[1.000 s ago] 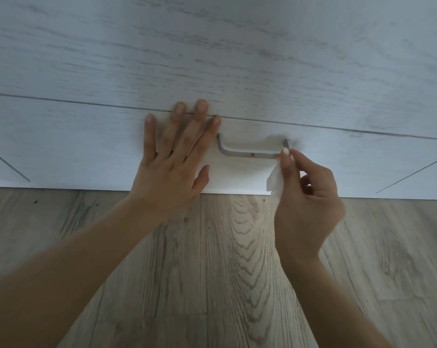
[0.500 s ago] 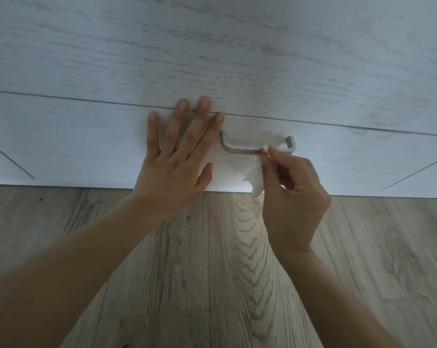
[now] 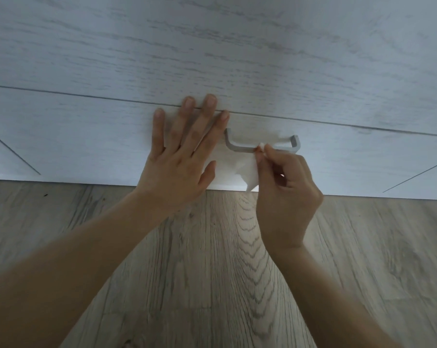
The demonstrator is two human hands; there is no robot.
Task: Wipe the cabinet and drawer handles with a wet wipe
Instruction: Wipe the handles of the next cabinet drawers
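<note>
Bracing the drawer front (image 3: pixel 86 141), the left hand (image 3: pixel 179 167) lies flat, fingers spread, holding nothing — the right hand (image 3: pixel 285 189) pinches the wipe (image 3: pixel 250 174) against the handle (image 3: pixel 240 148) mid-bar, likely steadying the rub.

A home interior, seen low down at the foot of a fitted cabinet.

Pale whitewashed wood-grain panels (image 3: pixel 237 46) fill the upper view, split by thin dark seams into a low drawer front (image 3: pixel 74 136) and neighbouring doors, the kind of flat laminate fronts found on household kitchen or storage units. A single small grey metal handle (image 3: pixel 240 148) of bent bar form sits on the drawer front. The cabinet's bottom edge meets a floor (image 3: pixel 212 272) of grey-brown wood-look planks with printed grain and visible board joints, a typical domestic laminate. Bare forearms reach in; which room it is cannot be told.
</note>
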